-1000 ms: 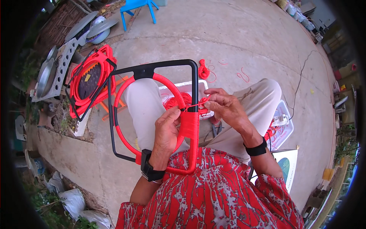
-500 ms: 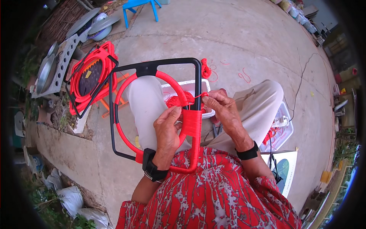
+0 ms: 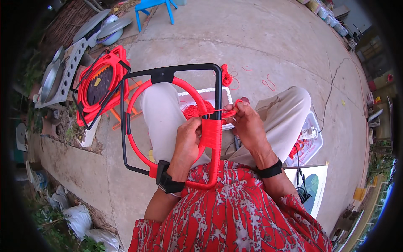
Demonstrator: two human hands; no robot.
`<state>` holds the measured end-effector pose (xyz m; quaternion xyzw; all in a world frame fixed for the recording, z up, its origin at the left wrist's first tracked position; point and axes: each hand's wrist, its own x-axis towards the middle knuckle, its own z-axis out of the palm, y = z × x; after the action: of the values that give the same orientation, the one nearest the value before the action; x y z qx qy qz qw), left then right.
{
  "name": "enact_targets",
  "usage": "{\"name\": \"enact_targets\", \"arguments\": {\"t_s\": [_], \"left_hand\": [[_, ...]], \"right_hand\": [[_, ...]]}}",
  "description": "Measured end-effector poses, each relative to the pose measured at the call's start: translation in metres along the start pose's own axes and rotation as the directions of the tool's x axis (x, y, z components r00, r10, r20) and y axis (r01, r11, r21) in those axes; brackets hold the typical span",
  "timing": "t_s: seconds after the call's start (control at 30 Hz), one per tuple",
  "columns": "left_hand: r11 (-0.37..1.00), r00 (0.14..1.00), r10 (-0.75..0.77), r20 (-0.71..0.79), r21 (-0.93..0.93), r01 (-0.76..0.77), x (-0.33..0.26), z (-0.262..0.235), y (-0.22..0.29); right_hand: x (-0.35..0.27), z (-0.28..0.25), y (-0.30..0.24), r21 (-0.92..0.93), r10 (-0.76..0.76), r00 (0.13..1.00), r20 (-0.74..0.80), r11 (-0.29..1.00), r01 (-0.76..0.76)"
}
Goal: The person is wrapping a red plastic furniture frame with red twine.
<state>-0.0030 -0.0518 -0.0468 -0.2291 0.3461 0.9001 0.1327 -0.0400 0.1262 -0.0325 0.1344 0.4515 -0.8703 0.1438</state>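
Observation:
A black rectangular frame with a round inner ring stands over my lap, partly wrapped in red cord. My left hand is closed on the ring, beside the broad red wrapping that joins ring and side bar. To the right of that bar, my right hand pinches red cord, which runs across the bar just above the wrapping. Behind the frame, a red cord bundle shows between my knees, near a white plastic basket.
Several red-wrapped frames are stacked at the left. A red cord skein lies on the concrete ahead. By my right leg stand a white bin with red cord and a white box. A blue stool is far off.
My right hand has moved slightly right and down with the cord, turning at the wrist. The left hand keeps its hold, and the frame has barely moved.

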Motion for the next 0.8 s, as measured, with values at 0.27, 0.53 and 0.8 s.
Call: {"name": "enact_targets", "arguments": {"t_s": [0.27,0.53,0.8], "left_hand": [[0.999,1.0,0.013,0.027,-0.032,-0.012,-0.007,0.011,0.006],[0.989,0.987,0.147,0.061,-0.02,-0.146,-0.013,0.002,0.003],[0.989,0.988,0.145,0.051,0.015,-0.146,-0.019,0.009,0.006]], "right_hand": [[-0.007,-0.026,-0.081,0.103,-0.16,0.98,0.114,0.983,0.149],[-0.048,-0.117,-0.243,-0.449,-0.506,0.856,-0.105,0.792,0.413],[-0.043,-0.13,-0.199,-0.911,-0.765,0.636,-0.107,0.332,0.246]]}}
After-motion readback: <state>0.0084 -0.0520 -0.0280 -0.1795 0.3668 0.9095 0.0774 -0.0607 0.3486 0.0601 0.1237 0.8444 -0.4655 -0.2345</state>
